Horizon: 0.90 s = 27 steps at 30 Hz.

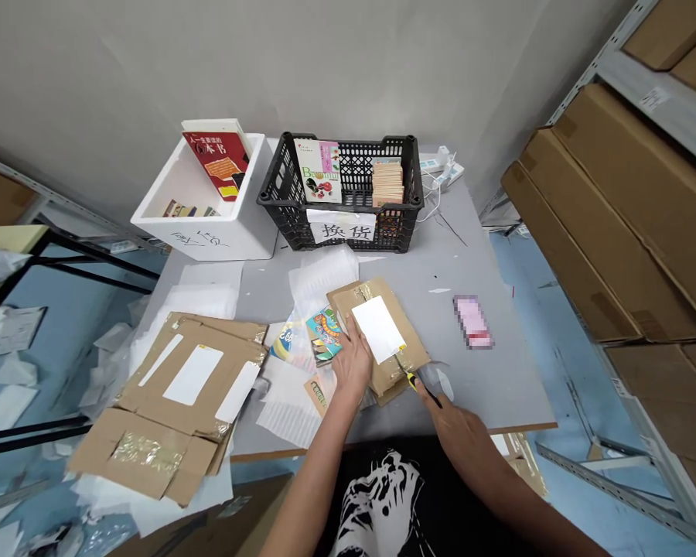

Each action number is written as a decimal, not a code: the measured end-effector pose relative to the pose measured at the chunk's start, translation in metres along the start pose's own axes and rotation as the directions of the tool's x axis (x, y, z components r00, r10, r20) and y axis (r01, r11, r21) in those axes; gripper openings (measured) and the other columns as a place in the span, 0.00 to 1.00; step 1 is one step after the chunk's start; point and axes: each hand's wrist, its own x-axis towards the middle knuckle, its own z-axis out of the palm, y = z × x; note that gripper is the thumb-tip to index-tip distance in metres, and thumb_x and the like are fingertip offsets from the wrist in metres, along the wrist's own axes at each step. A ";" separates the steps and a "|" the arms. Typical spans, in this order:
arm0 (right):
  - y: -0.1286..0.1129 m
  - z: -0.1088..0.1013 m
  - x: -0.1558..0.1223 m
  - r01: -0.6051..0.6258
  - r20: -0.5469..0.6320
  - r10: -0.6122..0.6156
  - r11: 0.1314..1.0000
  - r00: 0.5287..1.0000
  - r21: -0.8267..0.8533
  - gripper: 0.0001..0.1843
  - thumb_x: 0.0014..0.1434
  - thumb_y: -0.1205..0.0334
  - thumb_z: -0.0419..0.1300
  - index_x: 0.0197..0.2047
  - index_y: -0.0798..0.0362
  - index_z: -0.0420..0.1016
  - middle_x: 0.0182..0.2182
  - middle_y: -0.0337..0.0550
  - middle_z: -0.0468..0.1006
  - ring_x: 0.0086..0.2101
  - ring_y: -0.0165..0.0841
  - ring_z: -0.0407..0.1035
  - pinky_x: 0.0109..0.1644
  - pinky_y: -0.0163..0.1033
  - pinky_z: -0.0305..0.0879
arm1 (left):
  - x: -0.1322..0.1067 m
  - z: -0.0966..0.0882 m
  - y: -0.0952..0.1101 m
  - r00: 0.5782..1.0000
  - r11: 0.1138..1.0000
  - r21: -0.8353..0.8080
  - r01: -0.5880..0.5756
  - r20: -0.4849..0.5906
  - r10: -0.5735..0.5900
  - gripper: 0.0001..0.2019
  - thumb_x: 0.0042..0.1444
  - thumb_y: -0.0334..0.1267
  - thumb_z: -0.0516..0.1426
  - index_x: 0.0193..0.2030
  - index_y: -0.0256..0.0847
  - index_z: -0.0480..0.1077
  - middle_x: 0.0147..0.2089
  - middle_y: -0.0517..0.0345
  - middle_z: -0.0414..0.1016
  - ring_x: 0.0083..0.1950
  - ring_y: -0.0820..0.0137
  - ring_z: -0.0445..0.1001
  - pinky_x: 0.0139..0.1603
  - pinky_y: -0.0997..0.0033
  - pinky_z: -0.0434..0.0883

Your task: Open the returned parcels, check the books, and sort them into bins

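Right now the main danger sits where the blade meets the parcel. The left hand (351, 362) lies flat and spread on a taped cardboard mailer (411, 338), pinning it down without clamping it, with its fingers just beside a white label (378, 329). The right hand (458, 433) is closed around a yellow-and-black utility knife (411, 380), whose tip rests at the packing tape (397, 362) near the mailer's near edge. The mailer lies on the grey tabletop (487, 394), and the left hand is close to the line of the blade, so a sudden slip on the tape could bring the edge into those fingers. Pressing too hard could also drive the tip through the cardboard and score whatever is inside, though the contents are hidden. Loose white foam sheets (287, 410) lie against the mailer's left side, and if they slide underneath, the parcel could shift mid-cut. Colourful booklets (323, 336) sit just beside the left hand, where a careless stroke or a knocked elbow could catch or crease them.
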 end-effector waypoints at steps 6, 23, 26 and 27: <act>0.034 -0.010 -0.013 -0.040 -0.141 0.070 0.978 0.988 0.203 0.30 0.63 0.72 0.46 0.67 0.50 0.52 0.34 0.42 0.76 0.24 0.32 0.72 0.26 0.35 0.65 | 0.011 -0.031 0.006 0.977 0.960 0.204 -0.190 -0.056 0.205 0.25 0.64 0.39 0.41 0.64 0.29 0.57 0.52 0.36 0.68 0.54 0.52 0.67 0.46 0.56 0.69; 0.053 0.063 0.060 -0.234 0.114 0.562 0.147 0.819 0.961 0.34 0.60 0.40 0.42 0.57 0.59 0.59 0.22 0.37 0.73 0.19 0.32 0.69 0.24 0.37 0.69 | 0.070 -0.038 0.087 0.342 0.492 -0.195 -0.849 0.506 0.792 0.36 0.39 0.58 0.63 0.57 0.50 0.66 0.64 0.47 0.62 0.70 0.51 0.49 0.62 0.37 0.51; 0.057 0.061 0.064 -0.234 0.142 0.560 0.096 0.816 0.967 0.33 0.60 0.41 0.43 0.57 0.58 0.58 0.24 0.37 0.73 0.18 0.31 0.68 0.23 0.37 0.69 | 0.070 -0.025 0.084 0.400 0.539 -0.223 -0.813 0.458 0.793 0.37 0.40 0.59 0.62 0.59 0.54 0.63 0.62 0.48 0.65 0.67 0.51 0.56 0.56 0.40 0.60; 0.058 0.060 0.065 -0.237 0.152 0.559 0.083 0.815 0.968 0.32 0.60 0.41 0.44 0.57 0.58 0.58 0.24 0.37 0.73 0.18 0.31 0.68 0.23 0.37 0.69 | 0.068 -0.021 0.081 0.399 0.529 -0.223 -0.819 0.441 0.804 0.36 0.41 0.58 0.62 0.59 0.56 0.62 0.62 0.49 0.65 0.66 0.51 0.57 0.55 0.41 0.62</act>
